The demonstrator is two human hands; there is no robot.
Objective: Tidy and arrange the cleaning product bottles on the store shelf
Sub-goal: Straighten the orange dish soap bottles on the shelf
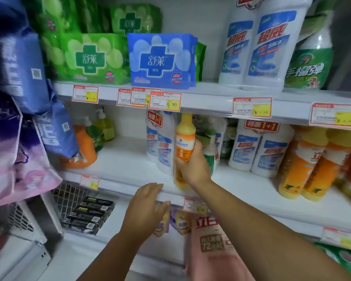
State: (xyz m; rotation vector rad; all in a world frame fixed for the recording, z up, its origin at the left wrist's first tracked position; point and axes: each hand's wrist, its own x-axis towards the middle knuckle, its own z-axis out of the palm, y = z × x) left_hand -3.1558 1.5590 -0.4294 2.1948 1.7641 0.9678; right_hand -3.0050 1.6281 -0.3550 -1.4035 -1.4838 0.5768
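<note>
My right hand (193, 165) grips a yellow and orange bottle (184, 142), which stands upright at the front of the middle shelf (130, 169). Right behind it is a twin pack of white and blue cleaner bottles (160, 142). My left hand (148, 201) lies flat with fingers spread at the shelf's front edge and covers the top of a yellow and purple bottle (162, 226) on the shelf below. It holds nothing that I can see.
More white twin packs (259, 149), orange bottles (306, 169) and a green spray bottle (210, 151) fill the middle shelf to the right. An orange pump bottle (83, 151) stands at its left. Tissue packs (162, 59) sit above; a pink refill pouch (213, 240) and black boxes (89, 216) below.
</note>
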